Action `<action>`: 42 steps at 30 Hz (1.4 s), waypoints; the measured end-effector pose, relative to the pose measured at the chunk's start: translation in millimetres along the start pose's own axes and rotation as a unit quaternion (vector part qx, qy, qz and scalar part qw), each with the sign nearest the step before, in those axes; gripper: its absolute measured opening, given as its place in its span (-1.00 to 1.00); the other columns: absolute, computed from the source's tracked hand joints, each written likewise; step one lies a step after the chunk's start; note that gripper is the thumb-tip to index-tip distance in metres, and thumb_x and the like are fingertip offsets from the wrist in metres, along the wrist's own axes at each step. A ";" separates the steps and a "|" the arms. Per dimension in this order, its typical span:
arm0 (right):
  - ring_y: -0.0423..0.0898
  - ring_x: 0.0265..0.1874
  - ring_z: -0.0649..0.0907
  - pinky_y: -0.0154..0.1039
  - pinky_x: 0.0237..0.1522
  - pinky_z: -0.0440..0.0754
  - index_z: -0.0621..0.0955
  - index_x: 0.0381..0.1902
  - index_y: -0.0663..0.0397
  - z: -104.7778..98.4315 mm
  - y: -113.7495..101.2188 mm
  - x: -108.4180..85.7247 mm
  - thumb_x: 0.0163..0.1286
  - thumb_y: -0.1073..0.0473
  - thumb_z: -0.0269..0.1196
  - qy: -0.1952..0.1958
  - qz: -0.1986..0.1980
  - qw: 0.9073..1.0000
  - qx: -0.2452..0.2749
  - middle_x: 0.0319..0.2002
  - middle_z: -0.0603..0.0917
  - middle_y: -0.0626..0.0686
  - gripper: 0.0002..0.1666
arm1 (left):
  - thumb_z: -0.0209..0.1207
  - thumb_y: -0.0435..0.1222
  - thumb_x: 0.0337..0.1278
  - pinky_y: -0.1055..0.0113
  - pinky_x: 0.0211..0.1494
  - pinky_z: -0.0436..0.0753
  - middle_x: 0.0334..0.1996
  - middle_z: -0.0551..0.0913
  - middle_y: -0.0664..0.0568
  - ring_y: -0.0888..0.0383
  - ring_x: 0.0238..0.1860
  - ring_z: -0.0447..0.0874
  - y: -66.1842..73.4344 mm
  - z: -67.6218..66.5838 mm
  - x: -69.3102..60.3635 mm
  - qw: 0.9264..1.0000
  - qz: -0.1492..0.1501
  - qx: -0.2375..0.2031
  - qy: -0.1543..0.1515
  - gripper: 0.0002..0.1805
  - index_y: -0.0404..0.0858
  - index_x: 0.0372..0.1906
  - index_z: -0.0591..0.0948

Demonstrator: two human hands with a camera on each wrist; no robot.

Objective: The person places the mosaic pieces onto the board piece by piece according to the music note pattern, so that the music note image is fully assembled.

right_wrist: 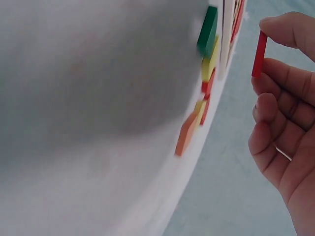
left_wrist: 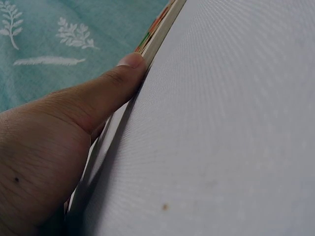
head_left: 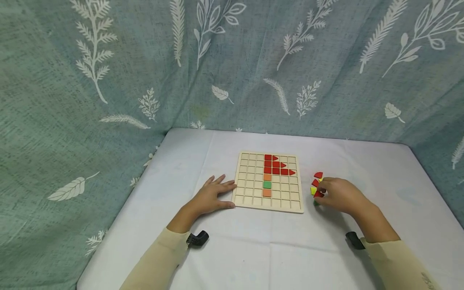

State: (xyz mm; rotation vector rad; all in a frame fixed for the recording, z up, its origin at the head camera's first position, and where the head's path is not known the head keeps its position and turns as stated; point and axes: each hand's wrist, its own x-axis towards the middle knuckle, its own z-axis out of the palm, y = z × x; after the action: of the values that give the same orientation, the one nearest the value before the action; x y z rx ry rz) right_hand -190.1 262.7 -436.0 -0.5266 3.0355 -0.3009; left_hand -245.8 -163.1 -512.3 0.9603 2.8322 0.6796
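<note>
Between finger and thumb my right hand (head_left: 342, 195) pinches a small flat red tile (right_wrist: 259, 54), held edge-on in the right wrist view and apart from the loose pieces. Close below it lie a green tile (right_wrist: 207, 29), yellow and red tiles and an orange tile (right_wrist: 186, 133); the hand partly hides them in the head view. With fingers spread, my left hand (head_left: 210, 196) touches the left edge of a pale grid board (head_left: 250, 201). Three rows of red tiles (head_left: 276, 171), each ending in a point, sit above orange, green (head_left: 267, 185) and orange squares in one column.
White cloth (head_left: 253, 249) covers the table. A patterned grey-green curtain (head_left: 232, 68) hangs behind and along the left side. Black wrist devices (head_left: 198, 239) protrude from both sleeves, near the tabletop.
</note>
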 end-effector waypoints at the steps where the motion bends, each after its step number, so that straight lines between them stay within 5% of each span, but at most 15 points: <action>1: -0.14 -0.46 0.50 -0.19 -0.35 0.58 0.72 -0.35 0.07 0.9 -2.1 2.2 0.05 0.05 0.49 0.001 -0.005 1.000 0.001 -0.45 0.57 -0.12 -0.74 | 0.19 0.40 -0.12 0.04 0.51 -0.25 0.36 0.32 0.32 0.07 0.50 -0.06 0.1 0.0 -0.2 1.000 0.000 0.001 -0.001 -0.10 0.05 0.36 0.46; 30: -0.24 -0.46 0.47 -0.32 -0.36 0.52 0.73 -0.31 -0.08 27.4 -80.3 47.5 0.08 -0.01 0.41 -0.007 -0.116 0.993 0.034 -0.40 0.54 -0.24 -0.77 | 0.14 0.44 -0.13 0.04 0.51 -0.26 0.37 0.31 0.33 0.06 0.51 -0.06 1.4 -2.6 -0.5 1.000 -0.003 0.006 -0.003 -0.07 0.05 0.36 0.46; 42: -0.25 -0.54 0.41 -0.37 -0.48 0.40 0.63 -0.46 -0.15 35.2 -96.0 56.5 0.14 0.03 0.36 -0.009 -0.182 0.983 -0.006 -0.53 0.40 -0.24 -0.89 | 0.18 0.39 -0.08 0.02 0.51 -0.25 0.37 0.33 0.30 0.05 0.51 -0.07 3.9 -3.0 -2.0 1.000 -0.001 0.002 -0.005 -0.11 0.03 0.36 0.46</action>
State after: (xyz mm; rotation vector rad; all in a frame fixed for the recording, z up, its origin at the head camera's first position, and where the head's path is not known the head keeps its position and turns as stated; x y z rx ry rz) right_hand -209.0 148.5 -452.1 -1.0815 2.9079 -0.2877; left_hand -242.6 -162.6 -508.1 0.9592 2.8262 0.6676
